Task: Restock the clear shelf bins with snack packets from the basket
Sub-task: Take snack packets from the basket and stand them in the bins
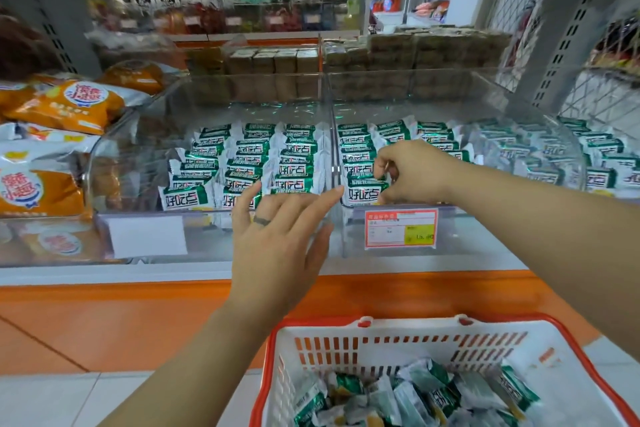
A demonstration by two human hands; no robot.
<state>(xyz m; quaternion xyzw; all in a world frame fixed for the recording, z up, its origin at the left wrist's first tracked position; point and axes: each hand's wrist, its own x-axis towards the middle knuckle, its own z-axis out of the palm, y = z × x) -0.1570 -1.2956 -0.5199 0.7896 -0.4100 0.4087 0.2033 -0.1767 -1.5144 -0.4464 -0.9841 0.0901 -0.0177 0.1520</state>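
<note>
Two clear shelf bins sit side by side, the left bin [114,163] and the right bin [519,107], both holding rows of green-and-white snack packets [242,163]. My right hand [412,172] reaches into the right bin, its fingers curled around a front-row packet [363,192]. My left hand [277,239] hovers in front of the left bin with fingers spread and straight, holding nothing. A white basket with a red rim [346,347] stands at the bottom, with several loose green packets [433,395] inside.
Orange snack bags [59,104] fill the bin at the left. A red price label [401,229] hangs on the right bin's front. An orange shelf edge [138,322] runs below the bins. Brown packaged goods [381,55] are stacked behind.
</note>
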